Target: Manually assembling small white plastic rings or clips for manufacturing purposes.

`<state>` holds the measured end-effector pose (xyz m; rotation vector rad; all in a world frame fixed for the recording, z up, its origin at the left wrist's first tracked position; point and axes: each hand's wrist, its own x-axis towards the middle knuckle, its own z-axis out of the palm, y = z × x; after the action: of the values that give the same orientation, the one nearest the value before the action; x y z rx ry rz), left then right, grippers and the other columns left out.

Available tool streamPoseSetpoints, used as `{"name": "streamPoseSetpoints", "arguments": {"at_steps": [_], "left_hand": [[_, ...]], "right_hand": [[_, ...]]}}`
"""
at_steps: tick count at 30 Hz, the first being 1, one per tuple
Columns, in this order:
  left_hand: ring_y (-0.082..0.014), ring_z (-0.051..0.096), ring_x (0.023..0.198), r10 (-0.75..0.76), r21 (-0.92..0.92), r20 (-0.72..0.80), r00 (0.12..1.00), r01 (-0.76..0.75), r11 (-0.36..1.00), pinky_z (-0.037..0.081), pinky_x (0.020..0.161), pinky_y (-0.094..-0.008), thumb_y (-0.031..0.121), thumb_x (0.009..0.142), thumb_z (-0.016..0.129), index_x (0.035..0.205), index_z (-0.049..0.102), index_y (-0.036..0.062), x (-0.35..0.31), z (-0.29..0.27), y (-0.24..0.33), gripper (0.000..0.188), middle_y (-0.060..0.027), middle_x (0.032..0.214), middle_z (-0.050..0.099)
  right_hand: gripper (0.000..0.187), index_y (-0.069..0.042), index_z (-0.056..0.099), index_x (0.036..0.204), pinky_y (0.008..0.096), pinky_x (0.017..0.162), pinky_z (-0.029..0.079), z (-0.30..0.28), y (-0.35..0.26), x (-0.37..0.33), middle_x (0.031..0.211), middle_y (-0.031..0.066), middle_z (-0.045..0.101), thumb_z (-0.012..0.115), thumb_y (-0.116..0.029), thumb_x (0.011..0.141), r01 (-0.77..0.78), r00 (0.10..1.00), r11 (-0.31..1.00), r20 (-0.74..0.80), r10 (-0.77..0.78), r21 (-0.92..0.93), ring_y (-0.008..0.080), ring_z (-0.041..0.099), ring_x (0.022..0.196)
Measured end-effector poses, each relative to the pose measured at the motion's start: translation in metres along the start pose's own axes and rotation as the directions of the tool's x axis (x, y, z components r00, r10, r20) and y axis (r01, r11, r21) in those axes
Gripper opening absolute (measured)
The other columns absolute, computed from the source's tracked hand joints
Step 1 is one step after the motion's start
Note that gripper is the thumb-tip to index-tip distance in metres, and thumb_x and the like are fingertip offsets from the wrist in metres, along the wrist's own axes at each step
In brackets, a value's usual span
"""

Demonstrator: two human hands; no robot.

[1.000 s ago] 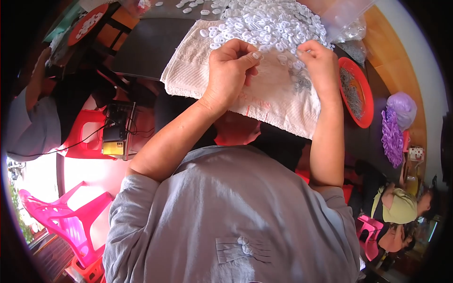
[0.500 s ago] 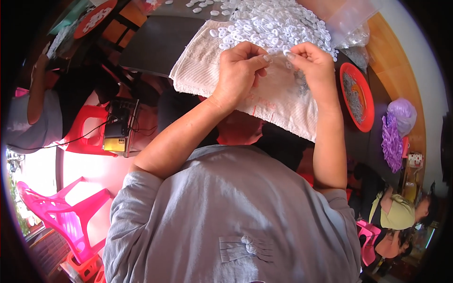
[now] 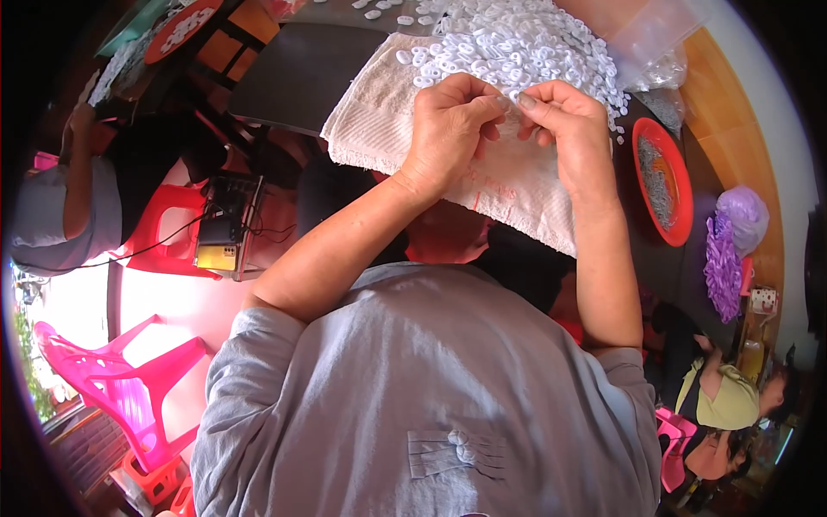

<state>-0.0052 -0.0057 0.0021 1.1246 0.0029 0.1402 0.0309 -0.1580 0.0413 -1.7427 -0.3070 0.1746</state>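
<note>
My left hand (image 3: 452, 125) is closed in a pinch above a folded pale towel (image 3: 366, 133); what its fingertips hold, if anything, is too small to make out. Close beside it, my right hand (image 3: 573, 129) pinches a small white oval piece (image 3: 514, 95) between thumb and forefinger. The fingertips of both hands nearly meet. Just beyond them, a large heap of similar white oval pieces (image 3: 517, 52) spreads over the towel's far edge and the dark table (image 3: 297, 77).
Right of the towel stands a red oval tray (image 3: 685, 202) with small grey parts in it. Purple plastic bags (image 3: 732, 233) lie farther right. Pink chairs (image 3: 129, 388) stand at the left. Other people (image 3: 69, 207) sit at the left and the lower right.
My hands have drawn slightly closer together at the fingertips. My right fingers have curled inward, and the small grey parts seen on the towel beside them are now hidden. The whole view has shifted slightly.
</note>
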Motion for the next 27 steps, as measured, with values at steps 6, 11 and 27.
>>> {"name": "streamPoseSetpoints", "arguments": {"at_steps": [6, 11, 27], "left_hand": [[-0.0082, 0.056, 0.055, 0.015, -0.016, -0.016, 1.0, -0.016, 1.0, 0.041, 0.041, -0.0211, 0.005, 0.085, 0.064, 0.083, 0.06, -0.0017, 0.0023, -0.0008, -0.0017, 0.008, -0.0043, 0.068, 0.061], [-0.0083, 0.056, 0.057, 0.007, -0.037, 0.017, 1.0, -0.007, 0.999, 0.043, 0.045, -0.0208, 0.005, 0.087, 0.064, 0.086, 0.06, -0.0017, 0.0014, -0.0016, -0.0002, 0.008, -0.0039, 0.07, 0.061], [-0.0088, 0.054, 0.057, -0.021, 0.015, 0.009, 1.0, 0.021, 1.0, 0.042, 0.05, -0.0209, 0.006, 0.087, 0.065, 0.086, 0.061, -0.002, 0.0007, -0.0025, -0.0003, 0.009, -0.0051, 0.071, 0.062]], "right_hand": [[0.011, -0.002, 0.064, 0.087, 0.0198, 0.058, 0.035, 0.0045, 0.0039, -0.0012, 0.073, 0.001, 0.062, 0.063, -0.013, 0.087, -0.03, 0.998, 0.997, 0.057, 0.026, 0.072, 0.0079, 0.055, 0.063], [0.012, -0.002, 0.064, 0.09, 0.0196, 0.058, 0.035, 0.0043, 0.0072, -0.0025, 0.073, 0.0007, 0.062, 0.063, -0.013, 0.088, -0.008, 0.999, 0.993, 0.042, 0.003, 0.119, 0.0074, 0.055, 0.065], [0.015, -0.002, 0.063, 0.087, 0.0195, 0.055, 0.034, 0.0083, 0.0067, -0.0056, 0.068, -0.0008, 0.056, 0.06, -0.016, 0.09, 0.076, 0.996, 0.996, 0.049, -0.078, 0.038, 0.0073, 0.052, 0.062]]}}
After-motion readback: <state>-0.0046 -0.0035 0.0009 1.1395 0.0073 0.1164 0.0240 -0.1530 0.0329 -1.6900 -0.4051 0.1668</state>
